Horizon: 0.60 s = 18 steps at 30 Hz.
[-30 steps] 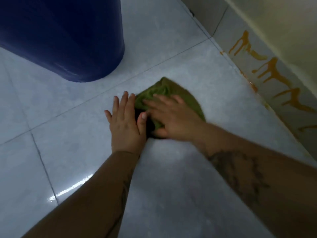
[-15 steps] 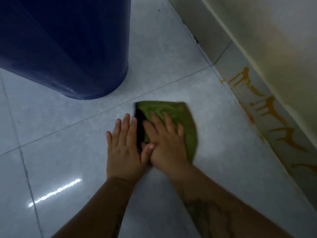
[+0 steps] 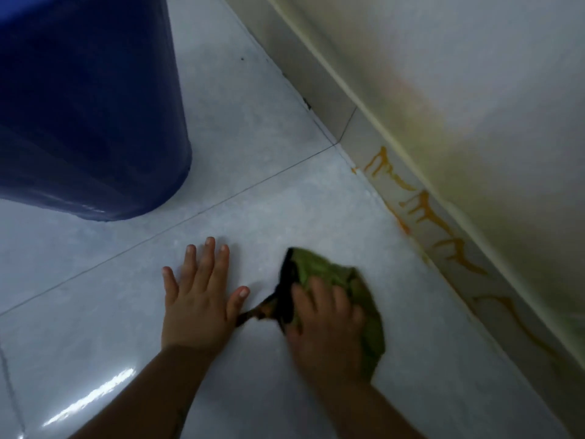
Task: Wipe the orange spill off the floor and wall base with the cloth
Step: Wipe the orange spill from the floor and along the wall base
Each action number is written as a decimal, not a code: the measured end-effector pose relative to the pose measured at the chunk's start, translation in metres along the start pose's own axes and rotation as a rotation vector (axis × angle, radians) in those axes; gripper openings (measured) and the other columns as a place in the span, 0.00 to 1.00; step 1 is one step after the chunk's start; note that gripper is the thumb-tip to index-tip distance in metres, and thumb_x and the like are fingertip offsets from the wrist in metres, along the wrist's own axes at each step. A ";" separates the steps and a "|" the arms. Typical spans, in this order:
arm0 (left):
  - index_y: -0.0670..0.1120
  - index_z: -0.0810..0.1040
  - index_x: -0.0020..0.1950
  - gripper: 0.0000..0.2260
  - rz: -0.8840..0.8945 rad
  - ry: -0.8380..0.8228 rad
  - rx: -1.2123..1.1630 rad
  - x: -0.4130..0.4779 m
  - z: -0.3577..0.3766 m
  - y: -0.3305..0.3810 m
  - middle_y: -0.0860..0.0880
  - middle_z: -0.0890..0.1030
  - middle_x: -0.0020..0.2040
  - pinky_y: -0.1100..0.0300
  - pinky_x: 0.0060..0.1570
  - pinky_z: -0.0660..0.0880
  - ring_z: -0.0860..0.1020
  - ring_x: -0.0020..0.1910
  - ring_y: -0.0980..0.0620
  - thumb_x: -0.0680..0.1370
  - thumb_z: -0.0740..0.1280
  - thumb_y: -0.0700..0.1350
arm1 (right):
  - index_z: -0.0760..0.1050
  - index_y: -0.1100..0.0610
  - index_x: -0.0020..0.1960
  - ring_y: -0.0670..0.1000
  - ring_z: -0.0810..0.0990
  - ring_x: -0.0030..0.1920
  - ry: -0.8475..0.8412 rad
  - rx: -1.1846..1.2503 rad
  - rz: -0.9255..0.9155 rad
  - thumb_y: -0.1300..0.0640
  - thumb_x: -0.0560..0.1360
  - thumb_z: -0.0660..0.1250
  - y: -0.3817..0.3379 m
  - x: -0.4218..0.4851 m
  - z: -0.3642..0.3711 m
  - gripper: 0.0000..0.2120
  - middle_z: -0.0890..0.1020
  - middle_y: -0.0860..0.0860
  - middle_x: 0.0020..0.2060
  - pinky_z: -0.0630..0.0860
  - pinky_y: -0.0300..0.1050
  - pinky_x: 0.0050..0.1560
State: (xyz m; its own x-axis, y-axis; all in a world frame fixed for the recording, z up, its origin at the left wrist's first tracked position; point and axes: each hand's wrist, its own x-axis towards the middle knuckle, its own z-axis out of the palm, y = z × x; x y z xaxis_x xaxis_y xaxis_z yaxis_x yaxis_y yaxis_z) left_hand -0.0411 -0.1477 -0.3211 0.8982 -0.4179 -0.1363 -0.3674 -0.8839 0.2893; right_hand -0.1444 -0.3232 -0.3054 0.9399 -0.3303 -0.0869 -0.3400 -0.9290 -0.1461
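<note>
**A:** What are the hands doing?

**B:** The right hand (image 3: 326,324) lies palm-down on the green cloth (image 3: 357,299), fingers bent over the bunched fabric and pressing it to the floor (image 3: 316,198). It reads as a loose clasp on the cloth more than a tight fist. The left hand (image 3: 199,296) is flat on the bare tile beside the cloth, fingers spread and straight, gripping nothing. A thin dark tail of the cloth trails out to just beside its thumb; whether the two touch, I cannot tell.

**A:** And the spill?

**B:** The orange spill (image 3: 424,213) sits on the wall base (image 3: 351,122), on the far side of the cloth from the left hand. It runs in thin drips and streaks along the strip, with a narrow orange line in the seam where floor meets wall. The cloth is near that seam and not touching it.

**A:** Surfaces?

**B:** The cloth looks soft and crumpled, olive green with a dark edge on the left hand's side, and somewhat blurred. The floor is glossy pale grey tile with thin grout lines and bright glare streaks near the left forearm. Beyond the left hand stands a smooth, rounded dark blue container (image 3: 88,106). Above the wall base the wall (image 3: 474,90) is pale, matte, with a faint yellowish tint.
</note>
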 end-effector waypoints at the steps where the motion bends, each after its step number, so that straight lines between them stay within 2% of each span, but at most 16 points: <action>1: 0.48 0.50 0.80 0.33 0.038 0.018 -0.004 0.008 -0.001 0.007 0.48 0.51 0.81 0.36 0.74 0.44 0.46 0.79 0.46 0.80 0.42 0.65 | 0.74 0.44 0.61 0.59 0.75 0.54 -0.002 0.015 -0.059 0.41 0.69 0.60 -0.009 0.001 0.000 0.22 0.78 0.51 0.60 0.69 0.55 0.48; 3: 0.47 0.51 0.80 0.34 0.053 0.066 -0.057 0.037 -0.003 0.031 0.49 0.50 0.80 0.39 0.74 0.40 0.46 0.79 0.48 0.80 0.41 0.65 | 0.73 0.44 0.61 0.57 0.75 0.53 0.070 0.041 -0.137 0.42 0.71 0.62 -0.012 0.029 0.000 0.19 0.78 0.49 0.60 0.68 0.53 0.47; 5: 0.47 0.48 0.80 0.35 -0.015 0.109 -0.145 0.065 -0.002 0.059 0.50 0.47 0.81 0.42 0.74 0.36 0.43 0.79 0.49 0.79 0.41 0.65 | 0.71 0.44 0.63 0.57 0.75 0.52 0.102 -0.016 -0.188 0.45 0.72 0.62 -0.001 0.065 -0.003 0.19 0.77 0.49 0.59 0.68 0.53 0.46; 9: 0.49 0.43 0.80 0.36 -0.101 0.127 -0.113 0.082 0.011 0.074 0.49 0.44 0.81 0.45 0.74 0.35 0.40 0.79 0.49 0.78 0.40 0.68 | 0.67 0.50 0.68 0.62 0.72 0.55 0.064 -0.088 -0.137 0.56 0.75 0.62 0.043 0.152 -0.032 0.22 0.72 0.57 0.61 0.72 0.54 0.48; 12: 0.50 0.41 0.80 0.37 -0.090 0.104 -0.074 0.081 0.012 0.070 0.50 0.42 0.81 0.44 0.74 0.35 0.39 0.79 0.48 0.77 0.39 0.69 | 0.75 0.55 0.60 0.63 0.74 0.52 0.234 -0.151 -0.280 0.62 0.67 0.68 0.048 0.194 -0.064 0.21 0.75 0.60 0.55 0.71 0.51 0.44; 14: 0.50 0.40 0.80 0.37 -0.095 0.072 -0.048 0.083 0.010 0.071 0.49 0.41 0.81 0.42 0.75 0.36 0.38 0.79 0.48 0.76 0.38 0.70 | 0.78 0.54 0.53 0.62 0.74 0.54 0.343 -0.331 -0.350 0.60 0.67 0.67 0.041 0.213 -0.072 0.15 0.77 0.59 0.56 0.69 0.53 0.47; 16: 0.51 0.39 0.80 0.38 -0.087 0.048 -0.036 0.083 0.008 0.073 0.50 0.40 0.81 0.40 0.75 0.38 0.37 0.79 0.48 0.76 0.37 0.70 | 0.74 0.53 0.59 0.59 0.68 0.63 0.162 -0.597 -0.303 0.55 0.74 0.61 0.044 0.222 -0.066 0.14 0.73 0.57 0.63 0.63 0.56 0.60; 18: 0.51 0.37 0.80 0.38 -0.080 0.021 -0.017 0.083 0.006 0.072 0.50 0.37 0.80 0.39 0.75 0.38 0.35 0.78 0.48 0.75 0.36 0.71 | 0.64 0.55 0.69 0.58 0.67 0.66 0.019 -0.752 -0.220 0.52 0.78 0.56 0.062 0.215 -0.051 0.21 0.71 0.56 0.66 0.57 0.52 0.68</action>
State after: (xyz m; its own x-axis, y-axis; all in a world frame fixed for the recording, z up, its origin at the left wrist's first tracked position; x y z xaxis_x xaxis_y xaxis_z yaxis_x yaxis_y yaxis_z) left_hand 0.0053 -0.2469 -0.3174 0.9293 -0.3418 -0.1398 -0.2905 -0.9104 0.2945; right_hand 0.0380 -0.4599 -0.2829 0.9858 -0.1219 -0.1152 -0.0391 -0.8348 0.5492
